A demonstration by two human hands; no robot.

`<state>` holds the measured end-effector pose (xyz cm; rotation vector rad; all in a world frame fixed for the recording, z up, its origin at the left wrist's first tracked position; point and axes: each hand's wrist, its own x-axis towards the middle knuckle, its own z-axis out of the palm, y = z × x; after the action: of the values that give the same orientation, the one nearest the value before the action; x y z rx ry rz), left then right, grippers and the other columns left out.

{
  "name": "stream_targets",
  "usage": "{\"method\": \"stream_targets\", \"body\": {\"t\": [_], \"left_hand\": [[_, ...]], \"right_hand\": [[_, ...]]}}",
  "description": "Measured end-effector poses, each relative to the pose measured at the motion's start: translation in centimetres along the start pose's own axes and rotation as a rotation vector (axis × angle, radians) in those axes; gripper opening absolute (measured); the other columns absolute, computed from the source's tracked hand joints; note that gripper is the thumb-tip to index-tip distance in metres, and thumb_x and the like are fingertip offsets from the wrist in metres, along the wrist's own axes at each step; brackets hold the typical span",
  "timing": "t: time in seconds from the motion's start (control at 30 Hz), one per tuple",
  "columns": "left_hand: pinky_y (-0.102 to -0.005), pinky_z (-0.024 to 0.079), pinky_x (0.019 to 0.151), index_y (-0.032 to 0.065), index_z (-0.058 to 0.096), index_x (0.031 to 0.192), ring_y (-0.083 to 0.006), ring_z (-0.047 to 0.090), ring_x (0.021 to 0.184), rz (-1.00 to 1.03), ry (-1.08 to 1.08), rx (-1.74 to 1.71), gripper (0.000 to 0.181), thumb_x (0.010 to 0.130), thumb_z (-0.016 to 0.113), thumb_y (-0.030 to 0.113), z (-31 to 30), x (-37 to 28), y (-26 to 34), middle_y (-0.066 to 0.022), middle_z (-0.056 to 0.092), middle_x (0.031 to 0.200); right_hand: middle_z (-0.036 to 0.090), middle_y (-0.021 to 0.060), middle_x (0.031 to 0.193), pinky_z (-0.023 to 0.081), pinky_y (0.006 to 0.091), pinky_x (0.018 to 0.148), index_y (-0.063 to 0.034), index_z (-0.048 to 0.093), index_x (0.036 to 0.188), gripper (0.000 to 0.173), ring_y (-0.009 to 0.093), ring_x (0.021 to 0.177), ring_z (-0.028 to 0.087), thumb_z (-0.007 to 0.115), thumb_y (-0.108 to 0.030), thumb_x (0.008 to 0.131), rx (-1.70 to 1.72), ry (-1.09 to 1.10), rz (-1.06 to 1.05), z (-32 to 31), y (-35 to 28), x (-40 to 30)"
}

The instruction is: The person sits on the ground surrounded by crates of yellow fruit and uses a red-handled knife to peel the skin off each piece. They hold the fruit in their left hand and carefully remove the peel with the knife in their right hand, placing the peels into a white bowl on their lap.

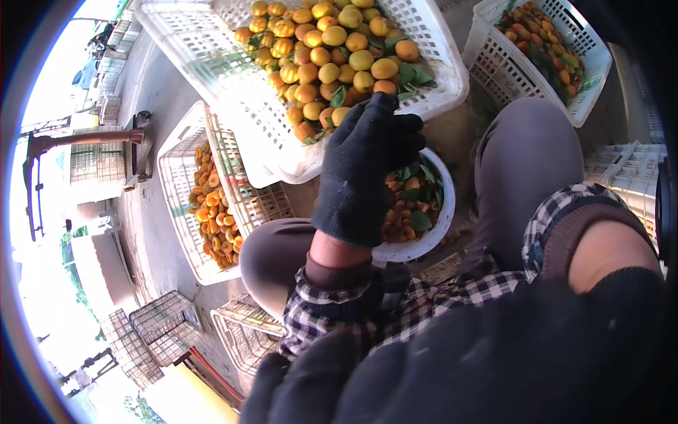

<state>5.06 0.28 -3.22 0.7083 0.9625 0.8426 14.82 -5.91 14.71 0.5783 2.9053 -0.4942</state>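
Note:
My left hand (365, 164), in a black knitted glove, is at the near rim of a white plastic crate (280, 159). Whole apricots (328, 63) with some green leaves lie in that crate, just beyond my fingertips. The fingers are bent to the right, and whatever may be inside them is hidden. Under this hand, between my knees, a white tub (450, 196) holds apricot scraps or pieces and leaves. Close to the camera, my black-gloved right hand (450, 360) looms blurred across the lower right. Its palm side and any object in it cannot be seen.
Halved apricots (214, 212) fill part of a white crate (177, 159) on the left. Another crate (492, 63) at upper right holds apricots and leaves. Lattice crates (164, 323) stand at lower left, others (625, 169) at far right. My knees (529, 143) flank the tub.

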Motion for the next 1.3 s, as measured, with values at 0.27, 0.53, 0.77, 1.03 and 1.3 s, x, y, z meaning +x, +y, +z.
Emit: {"method": "stream_targets", "body": {"t": [0.27, 0.53, 0.77, 1.03, 1.3], "left_hand": [[-0.0287, 0.054, 0.072, 0.0027, 0.06, 0.119, -0.018, 0.067, 0.08, -0.113, -0.049, -0.095, 0.037, 0.099, 0.063, 0.033, -1.7, 0.2, -0.1, -0.0092, 0.069, 0.093], [-0.0277, 0.053, 0.072, 0.0014, 0.061, 0.119, -0.0155, 0.065, 0.081, 0.081, -0.116, 0.072, 0.037, 0.098, 0.065, 0.032, -1.1, 0.0, -1.6, -0.0076, 0.067, 0.093], [-0.0256, 0.051, 0.074, 0.0007, 0.06, 0.125, -0.012, 0.064, 0.084, -0.064, 0.012, 0.132, 0.041, 0.1, 0.063, 0.032, -2.2, 0.3, -2.5, -0.0044, 0.066, 0.095], [-0.0251, 0.053, 0.071, -0.0009, 0.062, 0.121, -0.0126, 0.065, 0.08, -0.045, 0.115, 0.198, 0.037, 0.1, 0.063, 0.03, -3.2, 2.2, -0.9, -0.006, 0.067, 0.093], [-0.0266, 0.051, 0.068, 0.0007, 0.068, 0.111, -0.0114, 0.062, 0.079, 0.114, 0.251, 0.235, 0.029, 0.094, 0.069, 0.023, -6.8, 9.5, 6.4, -0.004, 0.068, 0.096]], "right_hand": [[0.068, 0.0159, 0.081, 0.054, 0.0412, 0.067, -0.0006, 0.064, 0.106, 0.029, 0.033, 0.076, 0.068, 0.069, -0.021, 0.086, -0.083, 0.025, 0.249, -3.1, -0.2, -1.1], [0.07, 0.0176, 0.09, 0.052, 0.0415, 0.068, -0.005, 0.066, 0.116, 0.036, 0.037, 0.078, 0.067, 0.073, -0.024, 0.086, -0.042, 0.862, 0.54, 1.5, 8.5, -3.1], [0.071, 0.0122, 0.1, 0.053, 0.0322, 0.065, -0.0016, 0.06, 0.124, 0.04, 0.016, 0.081, 0.067, 0.072, -0.024, 0.093, 0.292, 1.029, 0.633, 1.1, 11.1, -3.6], [0.064, 0.0098, 0.13, 0.051, 0.0202, 0.06, -0.0016, 0.054, 0.132, 0.04, 0.008, 0.091, 0.064, 0.064, -0.022, 0.099, 0.895, 1.225, 0.572, 2.0, 15.5, -4.3], [0.068, 0.0018, 0.103, 0.049, 0.0197, 0.059, -0.0061, 0.063, 0.127, 0.037, 0.004, 0.076, 0.059, 0.068, -0.027, 0.097, 0.796, 1.204, 0.771, 2.4, 18.1, -3.3]]}}
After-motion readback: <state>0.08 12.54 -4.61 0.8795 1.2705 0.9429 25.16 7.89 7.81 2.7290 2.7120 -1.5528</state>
